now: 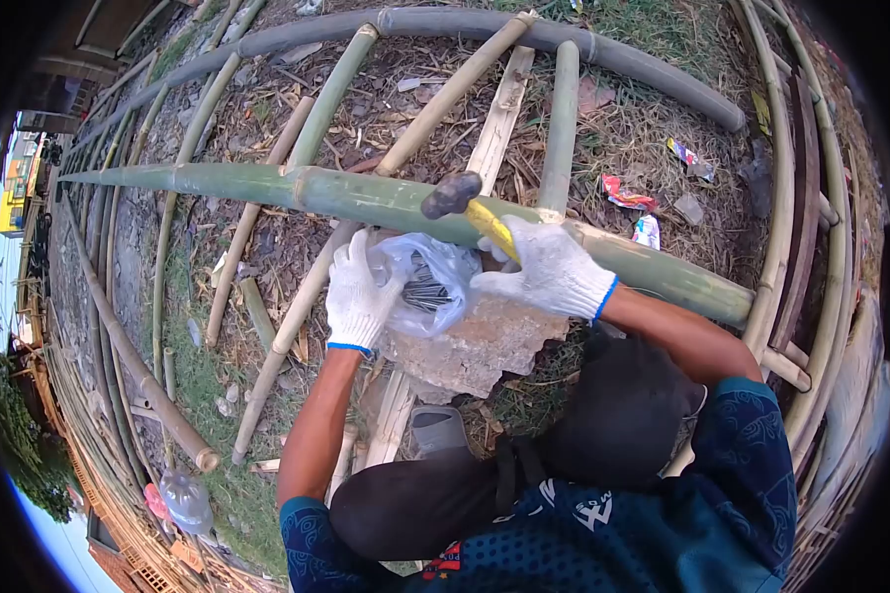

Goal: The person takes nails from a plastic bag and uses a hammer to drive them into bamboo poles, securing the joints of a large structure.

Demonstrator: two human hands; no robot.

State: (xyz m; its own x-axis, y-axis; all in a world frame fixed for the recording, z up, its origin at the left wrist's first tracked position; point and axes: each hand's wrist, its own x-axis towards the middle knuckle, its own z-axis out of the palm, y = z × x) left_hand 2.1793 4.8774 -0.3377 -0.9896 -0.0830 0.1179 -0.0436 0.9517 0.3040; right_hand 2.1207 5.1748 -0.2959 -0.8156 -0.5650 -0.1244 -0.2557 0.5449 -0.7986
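A clear plastic bag (447,314) with its mouth spread shows a bundle of long grey nails (425,287) inside. My left hand (358,296), in a white knitted glove with a blue cuff, pinches the bag's left edge. In the matching glove, my right hand (549,265) grips a hammer (491,229) by its yellow handle, the thumb reaching toward the bag's right side. The hammer's dark, worn head overlaps a thick green bamboo pole (366,196) just beyond the bag. Under the bag is a rough stone slab (475,348).
Several thinner bamboo poles (455,94) cross beneath the green one, up to a curved grey pole (297,35). Upright bamboo rails (781,198) run along the right. Litter wrappers (626,193) lie on the dry grass. A plastic bottle (186,502) is at lower left.
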